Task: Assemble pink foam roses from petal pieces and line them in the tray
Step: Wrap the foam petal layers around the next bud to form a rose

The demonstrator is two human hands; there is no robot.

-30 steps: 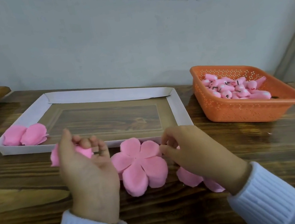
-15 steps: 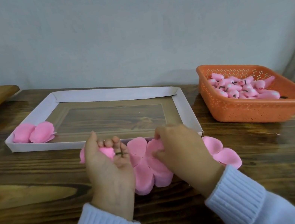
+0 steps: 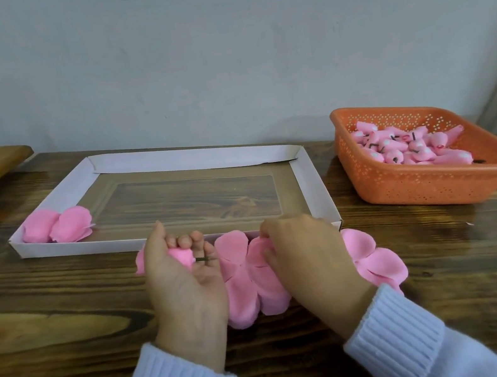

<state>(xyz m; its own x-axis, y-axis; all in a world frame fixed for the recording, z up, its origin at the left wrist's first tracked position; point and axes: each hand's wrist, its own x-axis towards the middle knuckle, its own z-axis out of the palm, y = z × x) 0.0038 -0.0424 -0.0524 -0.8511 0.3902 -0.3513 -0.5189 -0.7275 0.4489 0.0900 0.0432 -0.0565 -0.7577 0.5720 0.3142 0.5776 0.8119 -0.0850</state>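
**Mia:** What is on the big brown desk (image 3: 64, 320)?

**Sam:** A flat white tray (image 3: 189, 160) at the back. Two finished roses (image 3: 58, 227) lie in its left corner, touching each other. An orange basket (image 3: 439, 184) sits to the right, apart from the tray. It is full of little pink buds (image 3: 406, 150).

**Mia:** And the hands?

**Sam:** The left hand (image 3: 184, 286) is palm up, with its fingers curled round one bud (image 3: 182, 254). The right hand (image 3: 305, 254) has bent fingers on a flat petal piece (image 3: 239, 276). It seems to pinch one petal near the top.

**Mia:** Where is that petal piece?

**Sam:** On the desk, between the two hands, right up against the front wall of the tray. A second petal piece (image 3: 375, 259) lies just to the right, partly behind the right hand.

**Mia:** What should be done now?

**Sam:** I think the bud's tiny dark stem (image 3: 201, 259) has to go through the middle of the petal piece. Lift the piece gently and find where the petals meet. Then push the stem straight in. Foam is soft, so a hard pull could tear it.

**Mia:** What does the piece look like?

**Sam:** It is pink, soft and flat, like a flower with round petals joined in the middle. I can't see a hole there.
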